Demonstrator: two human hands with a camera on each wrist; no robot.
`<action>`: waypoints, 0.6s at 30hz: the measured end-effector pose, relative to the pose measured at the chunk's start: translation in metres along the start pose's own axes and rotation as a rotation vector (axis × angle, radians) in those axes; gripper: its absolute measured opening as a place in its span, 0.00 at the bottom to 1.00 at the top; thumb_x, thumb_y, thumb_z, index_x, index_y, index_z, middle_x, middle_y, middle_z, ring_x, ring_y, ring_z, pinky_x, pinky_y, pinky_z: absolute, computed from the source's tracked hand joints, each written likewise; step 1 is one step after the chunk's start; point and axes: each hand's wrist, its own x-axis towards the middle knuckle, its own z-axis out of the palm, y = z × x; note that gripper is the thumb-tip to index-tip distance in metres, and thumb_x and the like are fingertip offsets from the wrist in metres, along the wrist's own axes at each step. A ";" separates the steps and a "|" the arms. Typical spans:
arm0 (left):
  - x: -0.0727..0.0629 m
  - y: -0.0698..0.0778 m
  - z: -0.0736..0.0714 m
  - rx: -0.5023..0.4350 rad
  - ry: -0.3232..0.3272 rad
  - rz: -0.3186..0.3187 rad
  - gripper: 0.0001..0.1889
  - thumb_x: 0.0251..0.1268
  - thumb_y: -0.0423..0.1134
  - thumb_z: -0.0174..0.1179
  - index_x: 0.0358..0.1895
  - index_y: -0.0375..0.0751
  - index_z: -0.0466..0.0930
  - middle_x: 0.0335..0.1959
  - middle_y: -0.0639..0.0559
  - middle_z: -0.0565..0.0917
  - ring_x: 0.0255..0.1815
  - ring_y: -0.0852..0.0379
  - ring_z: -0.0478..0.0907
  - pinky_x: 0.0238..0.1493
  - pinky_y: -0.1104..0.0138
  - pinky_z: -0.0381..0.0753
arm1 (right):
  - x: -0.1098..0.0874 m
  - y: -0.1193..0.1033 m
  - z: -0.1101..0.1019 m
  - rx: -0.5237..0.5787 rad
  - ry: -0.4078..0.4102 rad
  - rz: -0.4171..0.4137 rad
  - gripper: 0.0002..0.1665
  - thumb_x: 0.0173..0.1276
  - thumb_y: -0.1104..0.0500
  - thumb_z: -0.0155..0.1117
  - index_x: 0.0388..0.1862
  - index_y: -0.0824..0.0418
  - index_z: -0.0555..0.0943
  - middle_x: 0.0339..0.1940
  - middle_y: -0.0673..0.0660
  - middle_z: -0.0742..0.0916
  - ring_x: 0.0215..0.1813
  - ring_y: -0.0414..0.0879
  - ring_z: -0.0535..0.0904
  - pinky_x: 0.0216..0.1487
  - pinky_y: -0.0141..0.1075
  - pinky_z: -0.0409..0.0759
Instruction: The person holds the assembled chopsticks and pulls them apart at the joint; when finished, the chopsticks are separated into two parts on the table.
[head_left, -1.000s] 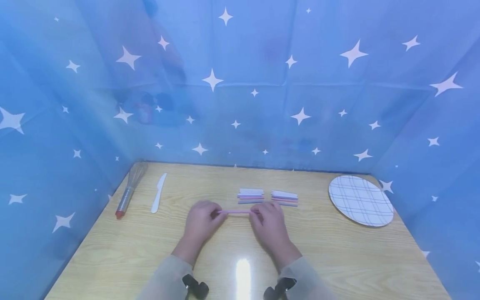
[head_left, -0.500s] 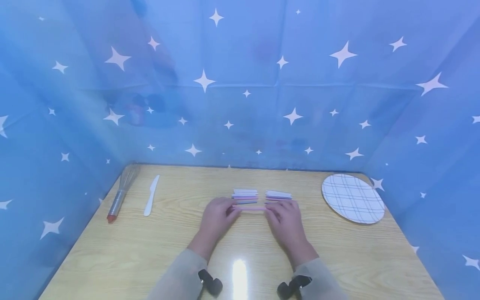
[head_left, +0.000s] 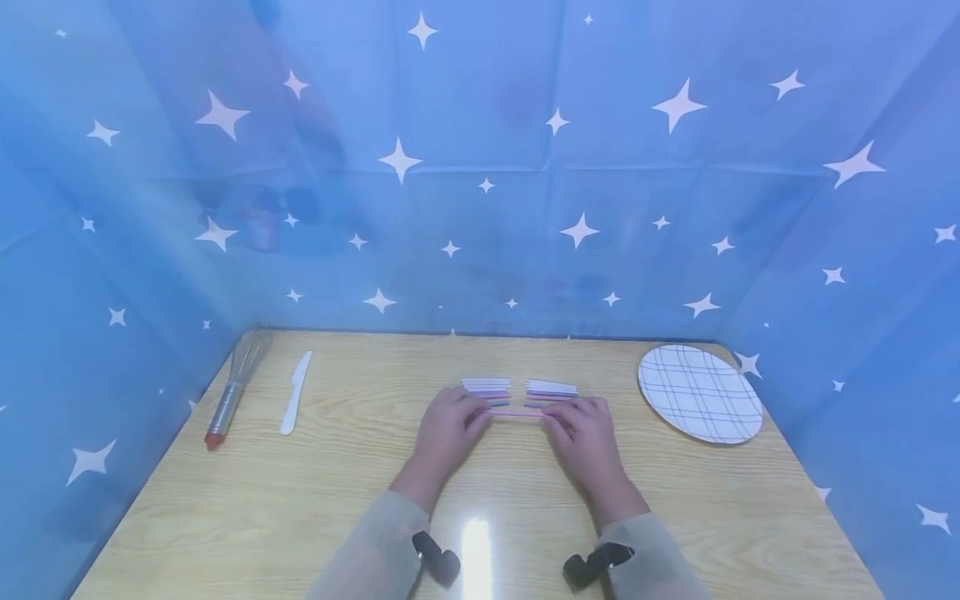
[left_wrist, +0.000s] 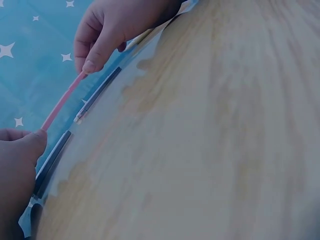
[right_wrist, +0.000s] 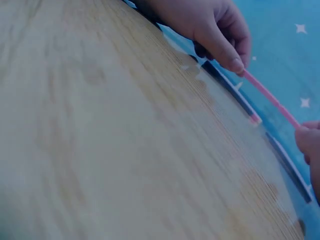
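A thin pink stick (head_left: 516, 412), straw-like, is stretched level between both hands in the head view. My left hand (head_left: 448, 429) pinches its left end between thumb and fingers. At the other end, my right hand (head_left: 588, 433) pinches it the same way. The pink stick also shows in the left wrist view (left_wrist: 62, 104) and, slightly above the table, in the right wrist view (right_wrist: 272, 99). Just beyond the hands lie two small rows of sticks, a left row (head_left: 486, 383) and a right row (head_left: 551, 387), in white, purple and blue; the fingers partly hide them.
On the wooden table (head_left: 225, 517), a whisk (head_left: 232, 392) with a red tip and a white knife (head_left: 297, 393) lie at the left. A white plate (head_left: 701, 393) with a checked pattern lies at the far right. A blue starry curtain (head_left: 480, 208) surrounds the back and sides.
Both hands have moved away from me, toward the rows, with the pink stick still pinched between them. The head view has also shifted slightly right. The two rows stay put.
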 end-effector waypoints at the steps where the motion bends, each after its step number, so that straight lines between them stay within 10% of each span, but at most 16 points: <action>1: -0.001 0.000 -0.001 -0.006 -0.004 -0.006 0.07 0.73 0.47 0.71 0.46 0.52 0.92 0.40 0.61 0.86 0.43 0.59 0.78 0.50 0.63 0.82 | 0.000 -0.001 0.001 0.002 -0.005 0.002 0.06 0.68 0.59 0.79 0.43 0.53 0.92 0.44 0.52 0.91 0.52 0.55 0.76 0.57 0.50 0.70; 18: -0.002 -0.002 -0.001 -0.065 0.003 -0.053 0.05 0.70 0.43 0.74 0.46 0.52 0.93 0.41 0.62 0.85 0.45 0.60 0.76 0.50 0.62 0.80 | 0.000 0.004 0.004 0.008 -0.034 0.012 0.05 0.68 0.57 0.79 0.42 0.51 0.93 0.44 0.50 0.89 0.53 0.53 0.75 0.58 0.49 0.70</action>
